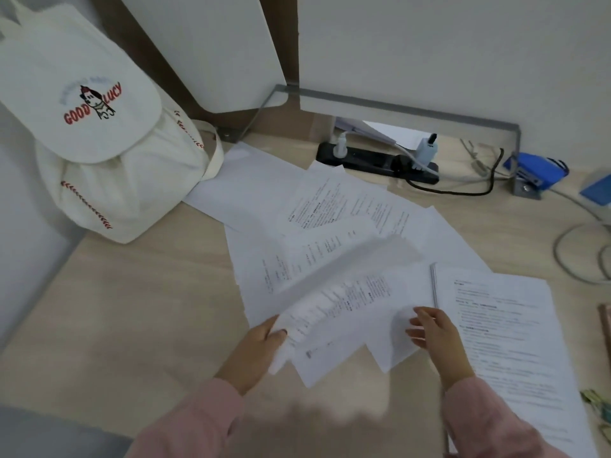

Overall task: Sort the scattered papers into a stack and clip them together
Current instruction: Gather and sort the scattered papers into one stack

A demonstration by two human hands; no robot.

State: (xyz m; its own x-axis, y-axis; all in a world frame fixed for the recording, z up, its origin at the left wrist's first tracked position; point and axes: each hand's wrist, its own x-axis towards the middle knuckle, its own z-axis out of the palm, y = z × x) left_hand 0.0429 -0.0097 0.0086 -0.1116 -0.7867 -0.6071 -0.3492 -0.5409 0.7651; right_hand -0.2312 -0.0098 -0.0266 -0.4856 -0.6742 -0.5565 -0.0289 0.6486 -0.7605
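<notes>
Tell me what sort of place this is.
Likely a study or office desk: printed papers scattered on a wood-look desktop, a black power strip with chargers plugged in by the wall, and a cloth backpack leaning at the left.

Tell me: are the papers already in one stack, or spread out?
Spread out: the papers lie fanned over the desk at different angles, overlapping.

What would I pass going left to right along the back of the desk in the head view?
bag → power strip → blue thing
</notes>
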